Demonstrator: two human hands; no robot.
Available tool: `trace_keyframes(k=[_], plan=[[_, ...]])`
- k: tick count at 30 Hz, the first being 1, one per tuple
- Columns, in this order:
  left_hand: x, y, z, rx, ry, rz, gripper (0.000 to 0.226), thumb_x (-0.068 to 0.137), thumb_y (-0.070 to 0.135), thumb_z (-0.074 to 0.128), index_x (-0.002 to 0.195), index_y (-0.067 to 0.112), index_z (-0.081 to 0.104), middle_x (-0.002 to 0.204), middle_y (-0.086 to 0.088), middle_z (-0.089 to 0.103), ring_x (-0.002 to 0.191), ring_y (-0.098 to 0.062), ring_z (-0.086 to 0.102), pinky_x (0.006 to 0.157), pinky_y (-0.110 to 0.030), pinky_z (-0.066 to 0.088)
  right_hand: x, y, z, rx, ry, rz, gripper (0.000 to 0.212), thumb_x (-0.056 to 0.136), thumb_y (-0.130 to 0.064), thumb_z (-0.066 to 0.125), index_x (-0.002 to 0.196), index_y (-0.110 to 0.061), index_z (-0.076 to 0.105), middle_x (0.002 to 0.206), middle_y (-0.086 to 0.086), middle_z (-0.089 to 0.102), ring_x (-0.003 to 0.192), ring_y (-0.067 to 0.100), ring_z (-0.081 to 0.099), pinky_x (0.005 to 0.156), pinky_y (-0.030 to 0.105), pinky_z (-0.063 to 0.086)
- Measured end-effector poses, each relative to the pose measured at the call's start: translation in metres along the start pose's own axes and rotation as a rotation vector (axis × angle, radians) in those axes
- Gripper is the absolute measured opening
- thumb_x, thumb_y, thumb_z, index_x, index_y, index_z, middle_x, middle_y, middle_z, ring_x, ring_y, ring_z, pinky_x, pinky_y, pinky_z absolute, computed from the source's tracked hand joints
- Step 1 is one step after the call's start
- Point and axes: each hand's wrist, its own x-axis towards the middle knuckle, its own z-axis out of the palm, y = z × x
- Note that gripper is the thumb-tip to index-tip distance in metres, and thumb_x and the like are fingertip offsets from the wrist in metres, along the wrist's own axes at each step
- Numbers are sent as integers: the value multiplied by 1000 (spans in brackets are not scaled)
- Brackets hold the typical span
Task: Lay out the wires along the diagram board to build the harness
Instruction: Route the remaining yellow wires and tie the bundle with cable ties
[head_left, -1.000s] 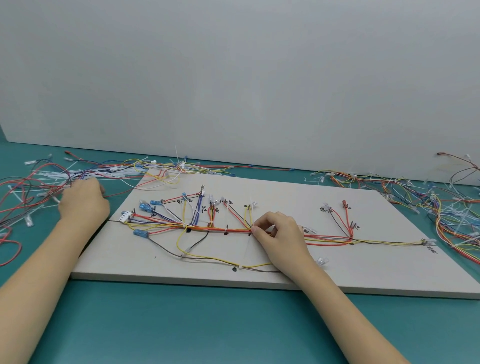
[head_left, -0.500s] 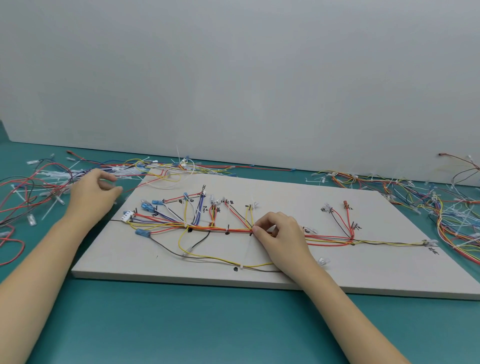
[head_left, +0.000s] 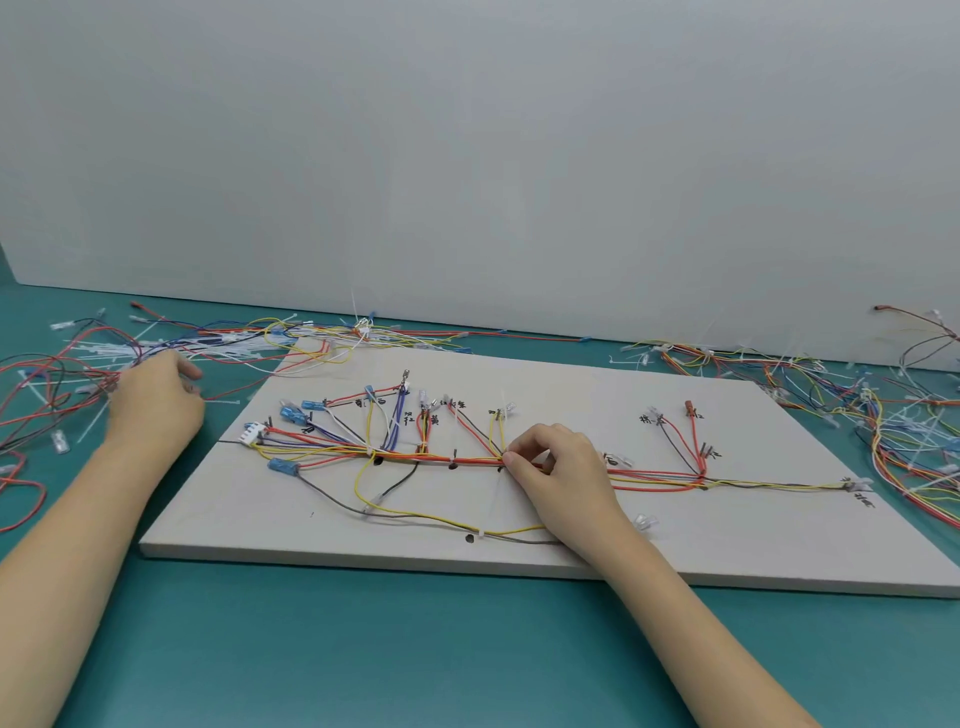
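A pale diagram board lies on a teal tabletop, with coloured wires routed across it. The main wire bundle runs left to right along the board's middle. The right hand rests on the board, thumb and forefinger pinching the bundle near its centre. The left hand reaches off the board's left edge into a pile of loose wires and cable ties, fingers loosely curled; whether it holds anything cannot be told. The loose supply is nearest the left hand.

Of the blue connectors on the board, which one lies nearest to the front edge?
The blue connector below the white plug; the other blue ones sit farther back.
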Motion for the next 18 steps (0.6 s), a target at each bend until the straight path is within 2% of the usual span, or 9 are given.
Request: trace_keyframes(k=[2,5,7,10,13,16,18], plan=[[0,2,-3,-4,-23,-12,17,83,4,67,89,16,57,93,-12,69,102,-36,57,85,-45,46,0,0,0,-2,0,1,13,89,-24,63,78,-29,63,86,-13,60,90,19,54,90,44,43],[-4,6,-5,-14,-34,42,31,78,10,77,81,15,46,81,-8,63,86,-34,57,76,-43,46,0,0,-1,-9,-4,-1,13,89,-24,62,78,-30,62,86,-13,60,90,19,54,90,44,43],[-8,10,-5,-8,-21,124,35,76,14,78,75,18,43,73,-2,57,76,-32,54,68,-40,43,-1,0,-1,-4,-4,-1,14,90,-24,62,78,-30,62,86,-13,60,90,19,54,91,44,42],[-10,19,-8,-50,7,174,32,78,25,75,71,20,44,70,-1,55,72,-30,52,63,-37,40,-1,-1,-1,2,-5,1,14,90,-24,62,77,-31,61,87,-12,61,90,19,54,90,45,42],[-7,22,-7,-181,41,83,25,89,32,63,78,18,45,74,-7,63,72,-30,59,68,-40,45,-1,-1,-1,1,-5,0,14,90,-24,62,77,-31,61,88,-11,62,90,19,53,90,44,42],[-10,24,-1,-501,-52,7,20,97,20,54,85,18,38,85,-14,70,80,-31,70,80,-49,54,-1,-1,-1,-2,-4,2,13,90,-23,62,78,-29,62,87,-12,61,90,18,53,91,44,42],[-9,22,2,-454,-59,44,23,95,10,57,78,18,43,93,-16,67,92,-34,65,86,-45,50,-1,-1,-1,-2,-2,3,13,90,-23,62,78,-29,63,88,-11,62,91,18,52,91,44,41]])
